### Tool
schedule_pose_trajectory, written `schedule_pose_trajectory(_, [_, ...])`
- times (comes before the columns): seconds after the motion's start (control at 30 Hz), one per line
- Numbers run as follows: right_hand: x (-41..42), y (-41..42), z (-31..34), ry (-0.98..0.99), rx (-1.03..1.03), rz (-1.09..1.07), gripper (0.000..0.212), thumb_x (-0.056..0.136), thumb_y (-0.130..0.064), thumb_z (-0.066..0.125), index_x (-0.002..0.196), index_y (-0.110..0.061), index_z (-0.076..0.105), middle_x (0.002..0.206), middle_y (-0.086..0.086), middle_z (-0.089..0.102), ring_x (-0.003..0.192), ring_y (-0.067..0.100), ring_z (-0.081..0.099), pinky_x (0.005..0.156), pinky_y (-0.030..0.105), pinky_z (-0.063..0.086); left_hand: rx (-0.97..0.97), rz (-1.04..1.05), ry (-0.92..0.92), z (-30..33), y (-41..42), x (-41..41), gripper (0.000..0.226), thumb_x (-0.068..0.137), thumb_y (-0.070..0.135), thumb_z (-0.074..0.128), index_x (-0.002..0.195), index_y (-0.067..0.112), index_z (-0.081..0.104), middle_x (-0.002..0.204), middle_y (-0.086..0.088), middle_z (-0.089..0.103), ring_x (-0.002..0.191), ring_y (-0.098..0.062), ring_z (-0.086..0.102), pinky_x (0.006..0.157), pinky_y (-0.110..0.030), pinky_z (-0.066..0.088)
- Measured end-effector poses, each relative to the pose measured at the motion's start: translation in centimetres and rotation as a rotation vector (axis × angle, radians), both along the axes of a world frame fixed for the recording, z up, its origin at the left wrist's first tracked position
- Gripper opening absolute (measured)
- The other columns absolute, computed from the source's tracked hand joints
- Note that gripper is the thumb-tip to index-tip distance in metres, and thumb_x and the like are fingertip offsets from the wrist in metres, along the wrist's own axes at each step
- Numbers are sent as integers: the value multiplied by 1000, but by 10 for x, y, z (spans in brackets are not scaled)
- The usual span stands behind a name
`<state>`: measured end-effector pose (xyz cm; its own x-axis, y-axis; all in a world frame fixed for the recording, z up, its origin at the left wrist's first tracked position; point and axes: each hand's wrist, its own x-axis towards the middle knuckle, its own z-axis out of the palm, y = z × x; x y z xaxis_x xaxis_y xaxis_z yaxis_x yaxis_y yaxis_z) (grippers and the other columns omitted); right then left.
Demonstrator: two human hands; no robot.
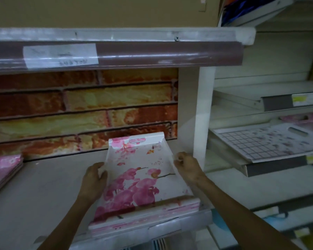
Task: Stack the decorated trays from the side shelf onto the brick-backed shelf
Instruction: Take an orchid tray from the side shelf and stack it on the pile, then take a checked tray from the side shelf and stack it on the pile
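Gripping a white tray printed with pink orchids (134, 177), both hands are at its long raised edges: the left hand (94, 179) wraps its fingers round the left rim with the thumb on the inner face, and the right hand (186, 166) pinches the right rim with curled fingers. This orchid tray lies lengthwise on the brick-backed shelf (43, 195), toward its right end beside the white upright post (204, 114), its far end with the slotted handle cut-out pointing at the brick-pattern panel (79, 109). Its near end appears to sit on more trays of the same print, whose layered pink-and-white edges show at the shelf's front lip, though how many cannot be told. The tray looks smooth and glossy, rectangular, with rounded corners and upturned sides. At the shelf's left end lies a second pile of pink floral trays (4, 170), stacked flat. On the side shelf (271, 169) to the right rests a pale tray with a grid pattern and scattered blossoms (266, 141), its oval handle slot visible, and behind it part of another pink-printed tray (304, 118). A clear plastic price rail with a paper label (61, 55) runs along the shelf above.
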<state>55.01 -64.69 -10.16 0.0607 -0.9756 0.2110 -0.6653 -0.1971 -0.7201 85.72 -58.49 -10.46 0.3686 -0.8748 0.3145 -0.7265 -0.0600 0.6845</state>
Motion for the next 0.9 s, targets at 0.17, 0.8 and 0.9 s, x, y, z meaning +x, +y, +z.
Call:
schedule_pose_trajectory(0.17, [-32,24,28,-119,-207,-29,13,95,-15,55,104,-13,65,93,-3,67,86,16,65,76,19,49,-231,-185,63,20,8,-15,21,97,8,54,111,12,69,121,-8,65,96,-20,61,85,-26,46])
schedule_pose_trajectory(0.8, [-196,83,46,-282,-353,-286,10,96,-18,56,94,-20,65,75,-6,74,69,2,69,63,15,53,-229,-937,-81,52,-11,-210,24,97,18,55,101,40,64,103,22,67,99,3,62,82,-5,45])
schedule_pose_trajectory(0.9, [-228,81,47,-283,-335,-309,12,97,-20,54,100,-18,66,79,-6,74,69,-1,68,63,10,51,-243,-1001,-175,49,-24,-247,19,98,21,53,110,29,66,105,16,66,99,2,60,83,-10,47])
